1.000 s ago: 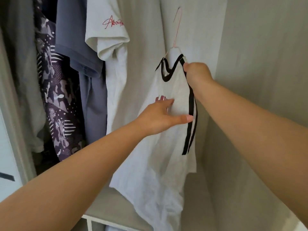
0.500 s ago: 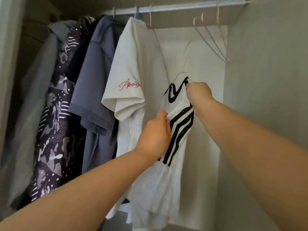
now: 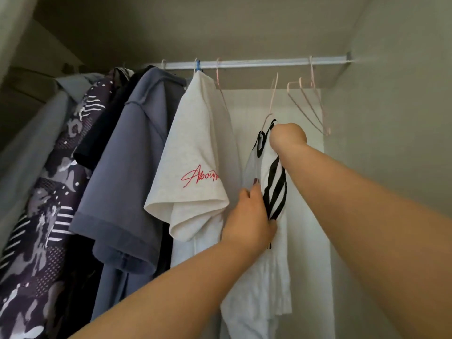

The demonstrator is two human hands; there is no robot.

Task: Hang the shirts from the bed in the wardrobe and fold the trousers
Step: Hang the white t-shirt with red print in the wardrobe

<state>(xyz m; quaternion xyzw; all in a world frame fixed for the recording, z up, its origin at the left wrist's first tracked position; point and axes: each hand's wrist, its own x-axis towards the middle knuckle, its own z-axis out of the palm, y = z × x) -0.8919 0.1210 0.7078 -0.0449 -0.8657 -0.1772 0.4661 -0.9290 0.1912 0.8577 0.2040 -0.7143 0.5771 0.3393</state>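
Observation:
A white shirt with black stripes (image 3: 263,277) hangs on a thin pink hanger (image 3: 273,99) inside the wardrobe. My right hand (image 3: 288,138) grips the shirt's black-trimmed collar at the top of the hanger. My left hand (image 3: 252,214) holds the shirt's striped sleeve lower down, fingers curled into the cloth. The hanger's hook points up, a little below the white rail (image 3: 256,63), apart from it. The shirt's lower part falls out of view at the bottom.
On the rail hang a white shirt with red script (image 3: 195,152), a blue-grey shirt (image 3: 127,172), a dark patterned garment (image 3: 44,228) and a grey one at far left. Empty pink hangers (image 3: 310,106) hang at the right, near the wardrobe's side wall (image 3: 391,143).
The view has tilted up and the rail has come into sight. Both hands have lifted the striped shirt and its hanger higher toward the rail; the left hand has closed on the sleeve.

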